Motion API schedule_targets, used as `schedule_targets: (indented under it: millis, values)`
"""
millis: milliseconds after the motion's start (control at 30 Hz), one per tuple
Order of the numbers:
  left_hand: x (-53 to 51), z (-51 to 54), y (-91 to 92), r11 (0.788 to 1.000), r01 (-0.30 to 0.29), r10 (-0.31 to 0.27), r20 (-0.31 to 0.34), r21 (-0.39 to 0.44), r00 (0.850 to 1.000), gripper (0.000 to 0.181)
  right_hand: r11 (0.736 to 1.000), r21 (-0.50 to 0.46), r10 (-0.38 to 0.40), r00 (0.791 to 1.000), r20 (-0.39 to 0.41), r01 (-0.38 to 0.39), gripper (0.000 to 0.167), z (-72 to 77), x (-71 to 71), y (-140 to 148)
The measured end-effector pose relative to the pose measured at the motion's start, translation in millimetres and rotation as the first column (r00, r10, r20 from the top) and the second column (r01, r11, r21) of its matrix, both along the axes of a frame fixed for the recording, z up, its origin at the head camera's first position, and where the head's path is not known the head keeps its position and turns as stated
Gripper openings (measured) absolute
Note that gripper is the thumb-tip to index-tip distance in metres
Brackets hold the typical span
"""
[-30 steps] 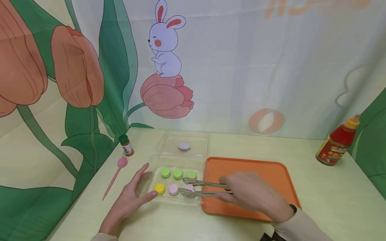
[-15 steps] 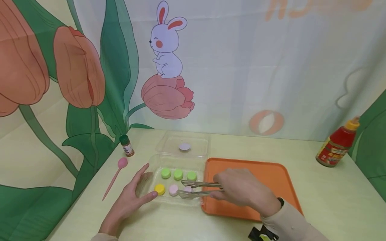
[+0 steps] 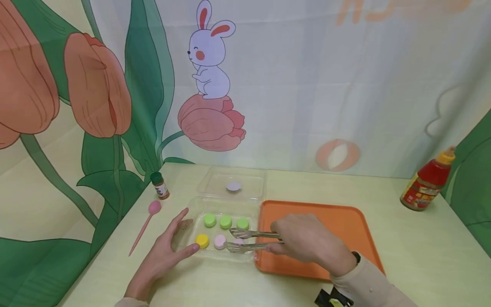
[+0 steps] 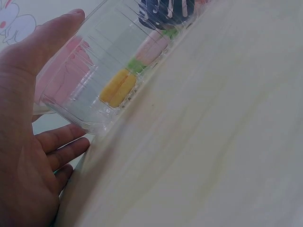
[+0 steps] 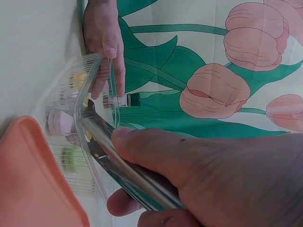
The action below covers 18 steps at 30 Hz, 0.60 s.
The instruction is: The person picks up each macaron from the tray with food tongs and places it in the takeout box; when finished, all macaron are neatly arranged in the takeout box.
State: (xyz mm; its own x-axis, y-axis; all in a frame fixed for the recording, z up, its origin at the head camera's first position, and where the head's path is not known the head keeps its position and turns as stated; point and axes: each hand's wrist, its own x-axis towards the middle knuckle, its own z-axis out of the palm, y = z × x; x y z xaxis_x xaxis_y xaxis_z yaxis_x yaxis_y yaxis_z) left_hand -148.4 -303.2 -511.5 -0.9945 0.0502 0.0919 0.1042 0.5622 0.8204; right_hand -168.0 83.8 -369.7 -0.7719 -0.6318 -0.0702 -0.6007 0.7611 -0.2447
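Observation:
A clear plastic container (image 3: 226, 255) lies with its lid (image 3: 253, 183) folded back. Inside are several green macarons (image 3: 225, 222), a yellow macaron (image 3: 201, 241) and two pink macarons (image 3: 220, 241). My left hand (image 3: 168, 247) rests on the container's left side, fingers spread, thumb along the near rim by the yellow macaron. My right hand (image 3: 307, 241) grips metal tongs (image 3: 264, 234), held flat from the right. The tongs' parted tips lie on either side of the right pink macaron, partly hiding it; whether they touch it I cannot tell.
An orange tray (image 3: 314, 209) stands against the container's right side, under my right hand. Left of the container lie a pink spoon (image 3: 147, 221) and a small green-capped jar (image 3: 160, 186). A red sauce bottle (image 3: 427, 181) stands at the far right.
Over the past second my right hand and the tongs have shifted slightly left, further over the right pink macaron. My left hand has stayed at the container's side.

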Motion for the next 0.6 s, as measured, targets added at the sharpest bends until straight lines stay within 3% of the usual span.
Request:
schedule_targets:
  millis: [467, 600]
  values:
    - [0.6, -0.8, -1.2, 1.000, -0.001, 0.001, -0.001, 0.001, 1.000, 0.105, 0.998, -0.068, 0.001, 0.999, 0.050, 0.002, 0.033, 2.9, 1.8, 12.7]
    - [0.0, -0.9, -0.7, 1.000, 0.000, 0.000, 0.003, 0.000, 1.000, 0.104, 0.993, -0.100, -0.058, 0.997, 0.045, 0.063, 0.037, 7.8, 3.2, 19.7]
